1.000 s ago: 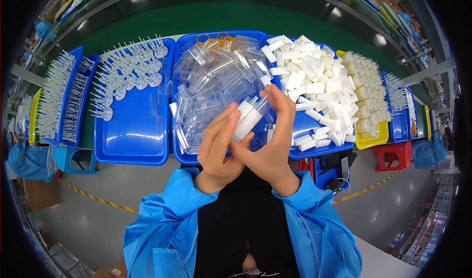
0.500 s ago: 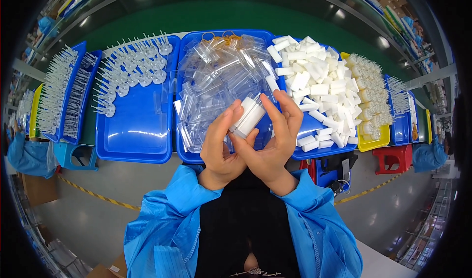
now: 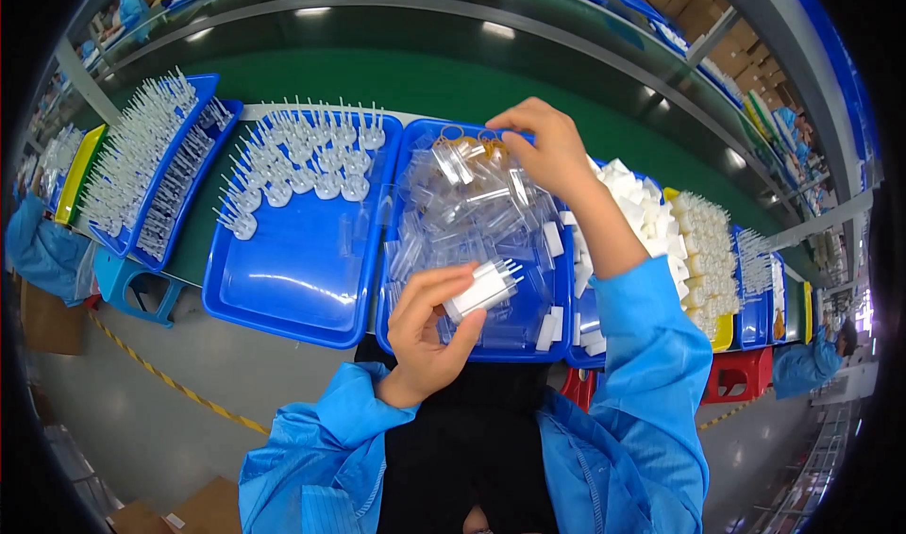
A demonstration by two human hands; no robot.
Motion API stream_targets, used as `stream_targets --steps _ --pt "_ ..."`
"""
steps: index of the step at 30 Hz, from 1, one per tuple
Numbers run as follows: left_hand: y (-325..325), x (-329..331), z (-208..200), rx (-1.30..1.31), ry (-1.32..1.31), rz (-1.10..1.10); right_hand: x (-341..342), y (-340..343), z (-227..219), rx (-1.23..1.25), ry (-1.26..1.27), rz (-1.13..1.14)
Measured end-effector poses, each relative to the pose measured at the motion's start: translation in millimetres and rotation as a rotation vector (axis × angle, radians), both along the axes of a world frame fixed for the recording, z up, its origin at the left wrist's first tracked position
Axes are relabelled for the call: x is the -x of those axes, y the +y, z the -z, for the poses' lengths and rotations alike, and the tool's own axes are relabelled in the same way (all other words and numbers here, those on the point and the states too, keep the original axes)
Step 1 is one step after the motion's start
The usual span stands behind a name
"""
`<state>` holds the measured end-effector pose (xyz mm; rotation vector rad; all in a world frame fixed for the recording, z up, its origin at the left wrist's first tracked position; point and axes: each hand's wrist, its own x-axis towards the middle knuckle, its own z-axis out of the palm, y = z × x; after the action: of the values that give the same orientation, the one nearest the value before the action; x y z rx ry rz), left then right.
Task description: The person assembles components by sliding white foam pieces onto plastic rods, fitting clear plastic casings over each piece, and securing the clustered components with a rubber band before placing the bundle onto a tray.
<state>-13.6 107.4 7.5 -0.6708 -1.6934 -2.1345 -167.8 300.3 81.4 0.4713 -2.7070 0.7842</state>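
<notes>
My left hand (image 3: 422,331) is closed around a white block in a clear plastic sleeve (image 3: 483,289). Thin white prongs stick out of the sleeve's far right end. The bundle is above the near part of a blue tray (image 3: 375,336) of loose clear plastic sleeves (image 3: 453,218). My right hand (image 3: 547,147) reaches over that tray's far right corner, thumb and index finger slightly apart. Close to its fingertips, tan rubber bands (image 3: 451,130) lie along the far rim. No object shows between those fingers.
Left stands a blue tray (image 3: 283,317) with clear, stemmed pieces (image 3: 326,180). White blocks (image 3: 628,199) are heaped on the right, beside a yellow tray (image 3: 722,334) of pale stemmed parts. Behind runs a green surface (image 3: 396,81). A blue stool (image 3: 123,284) and a red stool (image 3: 741,374) stand below.
My right hand has left the sleeved block and moved far to the rubber bands. My left hand keeps the block, now lower in view. The view has shifted and tilted.
</notes>
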Motion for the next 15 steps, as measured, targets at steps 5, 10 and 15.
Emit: stream_targets --steps 5,10,15 --pt "-13 0 0 -0.045 -0.065 0.023 71 20 68 -0.246 0.104 0.057" --pt "-32 2 8 -0.247 -0.384 0.239 81 18 67 -0.195 -0.049 0.142" --pt "-45 8 -7 -0.562 -0.668 0.454 45 30 33 0.780 -0.381 -0.038"
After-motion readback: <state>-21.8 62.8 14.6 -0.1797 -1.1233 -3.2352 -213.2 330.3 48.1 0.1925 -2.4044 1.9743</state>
